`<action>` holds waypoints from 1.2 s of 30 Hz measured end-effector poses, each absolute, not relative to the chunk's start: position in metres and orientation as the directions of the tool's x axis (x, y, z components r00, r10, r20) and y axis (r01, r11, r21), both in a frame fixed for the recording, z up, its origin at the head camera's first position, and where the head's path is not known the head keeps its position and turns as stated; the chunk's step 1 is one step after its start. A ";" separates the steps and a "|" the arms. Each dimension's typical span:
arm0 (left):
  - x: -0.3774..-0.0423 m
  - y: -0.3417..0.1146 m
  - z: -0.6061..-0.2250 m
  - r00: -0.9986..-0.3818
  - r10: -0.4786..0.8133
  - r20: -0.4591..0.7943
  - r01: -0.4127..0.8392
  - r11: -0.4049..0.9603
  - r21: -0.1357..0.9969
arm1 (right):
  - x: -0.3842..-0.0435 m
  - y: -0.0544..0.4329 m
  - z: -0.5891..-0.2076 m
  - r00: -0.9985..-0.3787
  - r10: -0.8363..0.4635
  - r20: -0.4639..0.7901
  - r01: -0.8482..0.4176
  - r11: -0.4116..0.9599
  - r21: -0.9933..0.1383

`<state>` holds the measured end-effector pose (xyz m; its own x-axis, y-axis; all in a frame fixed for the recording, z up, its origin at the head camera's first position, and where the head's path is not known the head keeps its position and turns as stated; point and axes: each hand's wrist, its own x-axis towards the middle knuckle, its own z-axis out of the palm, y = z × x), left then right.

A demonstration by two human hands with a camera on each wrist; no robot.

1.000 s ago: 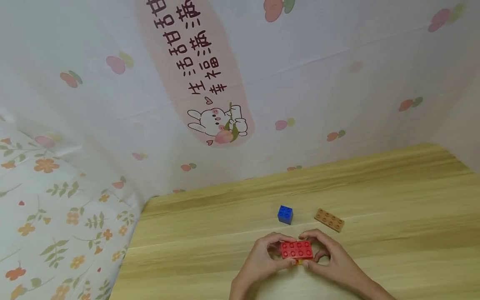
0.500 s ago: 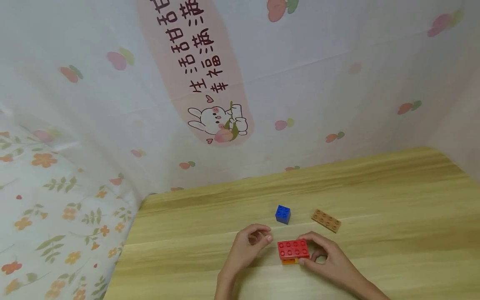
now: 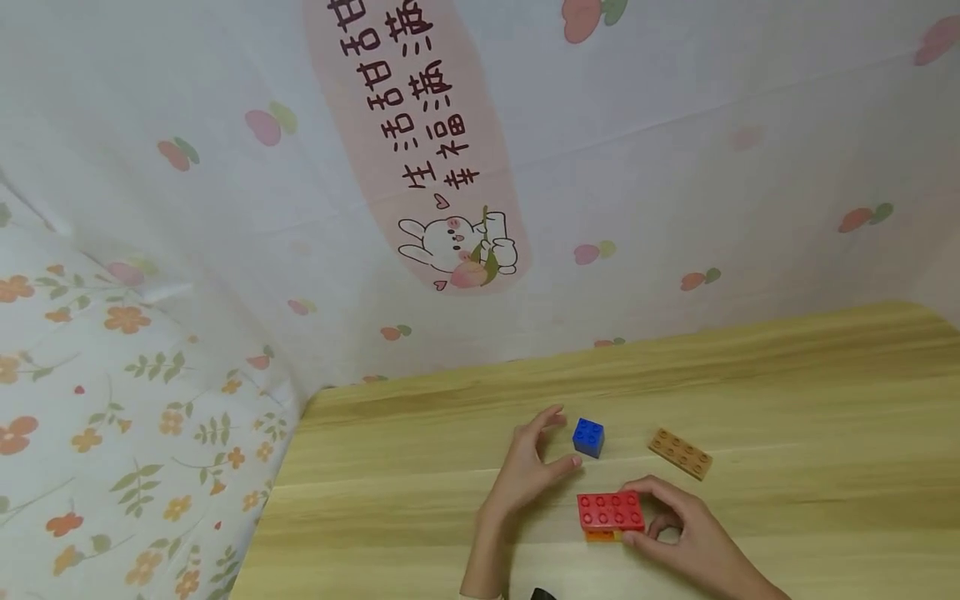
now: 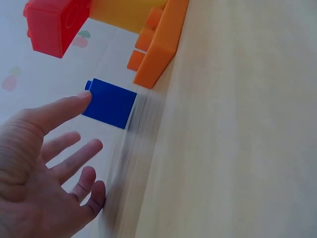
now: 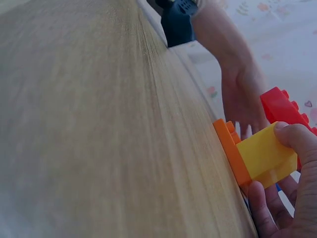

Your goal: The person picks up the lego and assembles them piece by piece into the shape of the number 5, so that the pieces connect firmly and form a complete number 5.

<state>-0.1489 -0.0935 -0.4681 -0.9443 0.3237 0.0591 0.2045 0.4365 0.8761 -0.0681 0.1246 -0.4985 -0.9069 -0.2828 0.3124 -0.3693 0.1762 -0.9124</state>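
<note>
In the head view a stack of toy building bricks stands on the table in front of me. It has a red eight-stud brick (image 3: 611,511) on top, a yellow brick (image 5: 265,153) under its right part, and an orange plate (image 4: 161,49) at the base. My right hand (image 3: 690,533) grips the stack's right end, its thumb on the yellow brick in the right wrist view. My left hand (image 3: 522,471) is just left of a blue four-stud brick (image 3: 588,439), thumb and fingers spread apart and holding nothing. In the left wrist view the thumb tip overlaps the blue brick's edge.
A tan eight-stud plate (image 3: 680,454) lies to the right of the blue brick on the wood-grain table (image 3: 390,483). Behind the table hangs a white printed cloth (image 3: 637,167), with a floral cloth (image 3: 150,433) at the left. A dark device (image 5: 178,22) sits at my left wrist.
My left hand has let go of the stack, drawn back left, then moved forward beside the blue brick with its fingers spreading. The right hand keeps its grip on the stack. The head view has shifted slightly.
</note>
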 end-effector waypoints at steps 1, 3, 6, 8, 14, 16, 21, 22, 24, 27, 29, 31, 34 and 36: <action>-0.151 -0.092 -0.469 -0.939 0.339 0.053 0.204 0.427 0.881 | -0.068 0.125 -0.499 -0.906 -0.284 0.315 -0.372 0.175 -0.911; -0.154 -0.088 -0.471 -0.929 0.367 0.050 0.211 0.412 0.887 | -0.068 0.124 -0.499 -0.904 -0.282 0.322 -0.378 0.172 -0.910; -0.156 -0.086 -0.473 -0.915 0.399 0.066 0.241 0.407 0.881 | -0.068 0.123 -0.500 -0.900 -0.282 0.334 -0.387 0.161 -0.908; -0.156 -0.085 -0.474 -0.915 0.399 0.063 0.242 0.416 0.877 | -0.068 0.122 -0.501 -0.893 -0.286 0.347 -0.399 0.147 -0.905; -0.158 -0.081 -0.477 -0.925 0.375 0.066 0.240 0.439 0.866 | -0.068 0.123 -0.502 -0.893 -0.278 0.353 -0.404 0.153 -0.902; -0.160 -0.079 -0.477 -0.921 0.379 0.086 0.255 0.423 0.869 | -0.069 0.124 -0.501 -0.892 -0.273 0.360 -0.412 0.161 -0.897; -0.162 -0.077 -0.478 -0.913 0.388 0.125 0.286 0.391 0.875 | -0.071 0.123 -0.500 -0.884 -0.268 0.384 -0.435 0.169 -0.884; -0.162 -0.077 -0.478 -0.913 0.388 0.124 0.287 0.398 0.871 | -0.071 0.123 -0.499 -0.887 -0.264 0.379 -0.430 0.171 -0.886; -0.163 -0.077 -0.478 -0.915 0.387 0.118 0.286 0.414 0.864 | -0.070 0.122 -0.498 -0.895 -0.256 0.365 -0.415 0.178 -0.892; -0.162 -0.076 -0.478 -0.919 0.380 0.104 0.276 0.432 0.859 | -0.070 0.122 -0.497 -0.907 -0.248 0.341 -0.391 0.190 -0.900; -0.162 -0.076 -0.478 -0.924 0.369 0.100 0.265 0.429 0.863 | -0.070 0.122 -0.497 -0.909 -0.247 0.336 -0.386 0.196 -0.901; -0.161 -0.077 -0.478 -0.931 0.352 0.099 0.252 0.422 0.871 | -0.070 0.122 -0.497 -0.909 -0.251 0.334 -0.386 0.199 -0.901; -0.159 -0.078 -0.476 -0.940 0.326 0.103 0.240 0.413 0.879 | -0.070 0.123 -0.497 -0.907 -0.257 0.333 -0.388 0.204 -0.899; -0.158 -0.079 -0.476 -0.942 0.318 0.102 0.233 0.404 0.884 | -0.071 0.123 -0.498 -0.907 -0.262 0.328 -0.386 0.211 -0.898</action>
